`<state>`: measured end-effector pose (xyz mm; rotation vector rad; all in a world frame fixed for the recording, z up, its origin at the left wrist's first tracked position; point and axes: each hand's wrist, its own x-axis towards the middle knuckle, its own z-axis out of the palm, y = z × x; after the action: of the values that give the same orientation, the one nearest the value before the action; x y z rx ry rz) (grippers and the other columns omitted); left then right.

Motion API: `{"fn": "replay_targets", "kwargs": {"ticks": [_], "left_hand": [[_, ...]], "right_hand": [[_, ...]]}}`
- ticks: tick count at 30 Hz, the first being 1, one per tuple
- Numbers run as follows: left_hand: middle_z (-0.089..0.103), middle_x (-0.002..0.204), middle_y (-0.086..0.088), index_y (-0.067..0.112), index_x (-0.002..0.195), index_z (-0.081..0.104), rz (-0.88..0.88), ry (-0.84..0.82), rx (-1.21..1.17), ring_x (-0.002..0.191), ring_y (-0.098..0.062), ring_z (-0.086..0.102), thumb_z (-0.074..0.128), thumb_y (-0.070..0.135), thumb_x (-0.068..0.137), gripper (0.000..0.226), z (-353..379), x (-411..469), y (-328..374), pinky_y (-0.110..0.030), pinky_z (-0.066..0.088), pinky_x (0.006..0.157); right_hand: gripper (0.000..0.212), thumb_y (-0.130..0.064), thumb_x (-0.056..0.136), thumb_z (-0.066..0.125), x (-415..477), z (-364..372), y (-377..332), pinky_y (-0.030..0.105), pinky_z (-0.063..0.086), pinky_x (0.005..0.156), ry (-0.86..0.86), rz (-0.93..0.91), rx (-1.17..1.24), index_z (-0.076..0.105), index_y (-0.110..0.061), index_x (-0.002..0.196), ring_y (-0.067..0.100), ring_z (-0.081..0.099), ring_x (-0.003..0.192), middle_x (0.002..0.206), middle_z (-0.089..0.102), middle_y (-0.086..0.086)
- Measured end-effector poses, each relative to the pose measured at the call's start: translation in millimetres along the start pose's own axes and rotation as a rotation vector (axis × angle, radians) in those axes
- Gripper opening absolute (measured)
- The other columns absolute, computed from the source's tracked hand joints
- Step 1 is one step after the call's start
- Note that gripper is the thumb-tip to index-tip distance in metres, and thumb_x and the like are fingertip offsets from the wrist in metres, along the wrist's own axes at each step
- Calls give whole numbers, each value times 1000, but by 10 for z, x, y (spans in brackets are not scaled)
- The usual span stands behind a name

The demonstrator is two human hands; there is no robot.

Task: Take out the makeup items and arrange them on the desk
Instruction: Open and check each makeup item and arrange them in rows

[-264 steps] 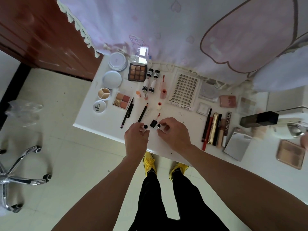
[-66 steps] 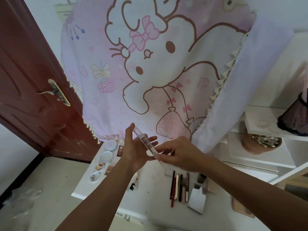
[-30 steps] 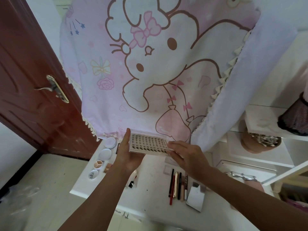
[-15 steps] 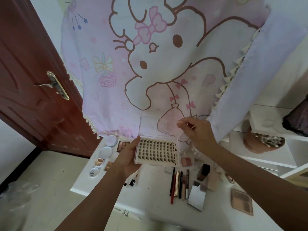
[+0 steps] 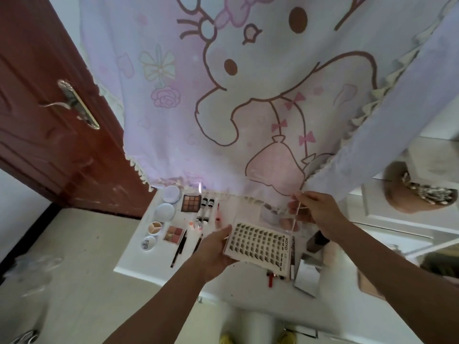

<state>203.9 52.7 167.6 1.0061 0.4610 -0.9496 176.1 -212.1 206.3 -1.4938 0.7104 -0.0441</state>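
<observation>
Makeup items mostly arranged on white desk (image 5: 149, 261): round white compacts (image 5: 172, 194), brown eyeshadow palette (image 5: 191, 202), black pencils (image 5: 179, 248). Held above desk: white false-lash tray (image 5: 258, 247), left hand (image 5: 213, 252) fingers curled under its edge. Right hand (image 5: 315, 209) pinches its clear plastic lid (image 5: 273, 207), raised open. Tray probably still needs setting down.

White false-lash tray (image 5: 258, 247), clear lid (image 5: 269, 203) raised open, above makeup rows (image 5: 191, 219) on the white desk (image 5: 151, 261)
</observation>
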Motion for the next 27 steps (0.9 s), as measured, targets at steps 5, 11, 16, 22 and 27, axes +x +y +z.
{"fn": "replay_targets", "kwargs": {"ticks": [5, 11, 16, 22, 27], "left_hand": [[66, 94, -22, -6, 113, 57, -49, 108, -21, 80, -33, 64, 43, 9, 99, 24, 20, 272, -224, -44, 55, 70], [61, 84, -20, -3, 103, 55, -56, 214, -184, 74, -31, 59, 42, 4, 98, 16, 100, 626, -298, -44, 51, 77], [54, 82, -19, -3, 95, 52, -52, 364, -236, 74, -30, 54, 41, 1, 97, 12, 129, 996, -215, -40, 51, 76], [50, 86, -17, -2, 86, 48, -83, 478, -214, 78, -29, 53, 40, 2, 99, 16, 119, 1391, -166, -39, 51, 80], [52, 92, -18, -4, 104, 47, -69, 550, -205, 83, -31, 57, 43, 2, 98, 10, 88, 1597, -130, -38, 51, 85]], "right_hand": [[21, -21, 91, 67, 130, -62, 221, 29, 57, 62, 113, 6, 51, 72, -2, 99, 23, 72, 76, 91, 75, 15], [13, -14, 93, 66, 468, 109, 328, 26, 60, 63, 158, -29, 30, 73, -3, 93, 20, 68, 72, 80, 74, 11], [9, -11, 94, 64, 901, 374, 402, 27, 58, 68, 101, -55, 1, 71, -5, 94, 22, 66, 75, 81, 71, 13], [12, -12, 93, 64, 1395, 631, 571, 38, 57, 78, 37, -33, -36, 71, -14, 83, 23, 63, 77, 74, 70, 5], [16, -13, 95, 62, 1642, 775, 605, 38, 56, 82, -24, -35, -69, 70, -15, 81, 19, 61, 75, 71, 67, -1]]}}
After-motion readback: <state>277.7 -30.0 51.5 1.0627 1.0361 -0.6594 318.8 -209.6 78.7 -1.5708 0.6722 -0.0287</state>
